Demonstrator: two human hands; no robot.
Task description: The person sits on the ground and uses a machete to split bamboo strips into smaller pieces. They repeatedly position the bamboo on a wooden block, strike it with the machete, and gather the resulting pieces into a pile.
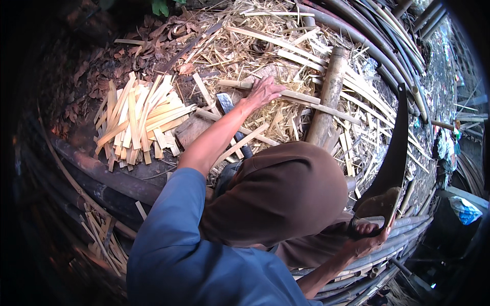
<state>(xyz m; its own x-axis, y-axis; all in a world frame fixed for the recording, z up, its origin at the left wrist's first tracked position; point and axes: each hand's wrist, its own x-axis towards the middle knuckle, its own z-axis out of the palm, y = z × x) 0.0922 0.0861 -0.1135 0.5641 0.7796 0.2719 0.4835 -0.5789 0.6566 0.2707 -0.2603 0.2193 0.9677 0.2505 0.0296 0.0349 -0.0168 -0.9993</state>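
My left hand (264,91) is bent over a bamboo strip (301,96), which runs out from both sides of it. The strip's right end lies near a thick bamboo pole (326,97). At right, my right hand (368,243) is closed around the handle of a handsaw (393,148), whose dark blade points upward, apart from the bamboo. Near my left forearm lies a tool with a broad metal blade (225,102), partly hidden by the arm. A rounded shape under brown cloth (280,194) blocks the middle of the view.
A pile of short, pale bamboo slats (140,117) lies at left. Shavings (240,46) and long split strips (367,104) cover the ground ahead. Dark bamboo poles (352,35) curve along the far right, and more poles (408,229) lie near my right hand.
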